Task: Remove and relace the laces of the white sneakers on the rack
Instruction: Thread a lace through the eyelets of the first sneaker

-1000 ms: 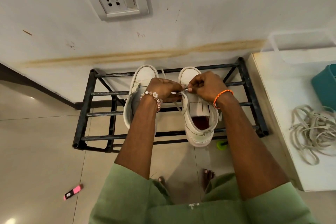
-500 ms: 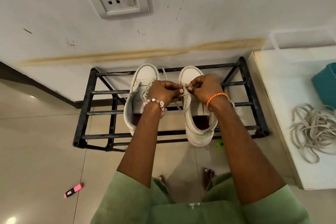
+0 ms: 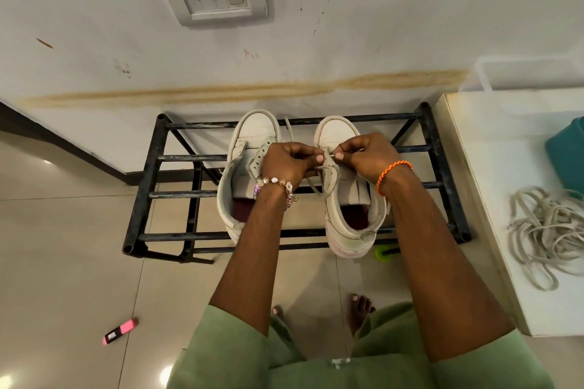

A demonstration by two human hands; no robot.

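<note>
Head | left hand (image 3: 289,164), right hand (image 3: 368,156) pinch lace (image 3: 330,157) | eyelet hidden

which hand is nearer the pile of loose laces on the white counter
Right. The right hand works at the right sneaker, on the side toward the loose laces on the counter; the left hand sits farther off, between the two shoes.
</note>
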